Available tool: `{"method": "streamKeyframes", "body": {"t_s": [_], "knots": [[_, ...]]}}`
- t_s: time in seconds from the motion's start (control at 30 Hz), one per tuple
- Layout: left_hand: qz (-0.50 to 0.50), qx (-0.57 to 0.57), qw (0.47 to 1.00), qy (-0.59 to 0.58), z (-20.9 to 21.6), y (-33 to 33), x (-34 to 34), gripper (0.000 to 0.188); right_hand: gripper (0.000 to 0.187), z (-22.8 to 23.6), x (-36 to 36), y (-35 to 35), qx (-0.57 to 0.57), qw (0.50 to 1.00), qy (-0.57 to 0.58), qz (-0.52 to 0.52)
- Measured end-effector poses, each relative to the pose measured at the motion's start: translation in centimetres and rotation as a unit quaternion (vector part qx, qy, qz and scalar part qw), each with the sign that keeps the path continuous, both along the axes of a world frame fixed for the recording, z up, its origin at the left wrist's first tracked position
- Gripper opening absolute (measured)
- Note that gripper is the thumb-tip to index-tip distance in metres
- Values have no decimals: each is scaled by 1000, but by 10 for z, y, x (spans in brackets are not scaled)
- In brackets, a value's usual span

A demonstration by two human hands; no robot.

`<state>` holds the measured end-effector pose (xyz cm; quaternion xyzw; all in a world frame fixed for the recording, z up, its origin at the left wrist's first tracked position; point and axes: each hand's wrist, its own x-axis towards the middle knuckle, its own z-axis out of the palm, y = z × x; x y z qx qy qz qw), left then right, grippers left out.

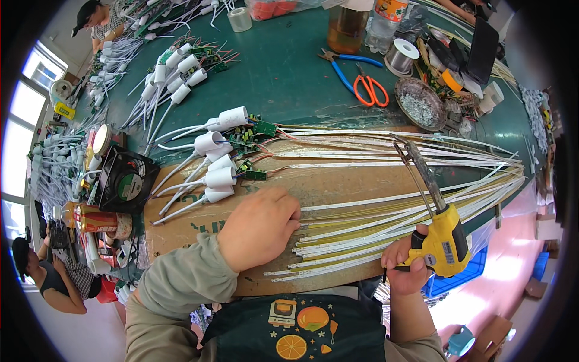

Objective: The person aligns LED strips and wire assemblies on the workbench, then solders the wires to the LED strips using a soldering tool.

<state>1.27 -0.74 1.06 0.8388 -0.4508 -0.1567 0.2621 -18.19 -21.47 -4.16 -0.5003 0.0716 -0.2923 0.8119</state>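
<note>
My right hand (407,265) is wrapped round the black grip of a yellow soldering gun (451,252), its long metal tip pointing up and away over the strips. My left hand (258,224) is closed at the left ends of the strips; its curled fingers hide what they pinch, if anything. Many thin white and yellowish LED strips (344,238) fan out across a brown cardboard sheet (338,181), meeting at the right. Beyond my left hand lie white lamp sockets (219,175) with white cables. Small green circuit boards (253,172) join them by red wires to the farther strips.
Pliers with blue handles (344,69), orange-handled scissors (371,92), a solder spool (401,57) and a round dish of grey bits (420,104) lie at the far right. A black fan (126,181) stands left. More sockets (175,71) lie farther back. Other people sit at the left.
</note>
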Motion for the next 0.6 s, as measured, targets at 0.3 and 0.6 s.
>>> {"method": "streamKeyframes", "body": {"t_s": [0.3,0.6], "knots": [[4,-63,998,21,5,2,-2,14,64,1,-1,1,-4,1000,12,-9],[-54,-101,970,-216,-7,8,-1,23,64,2,0,1,13,1000,8,0]]}}
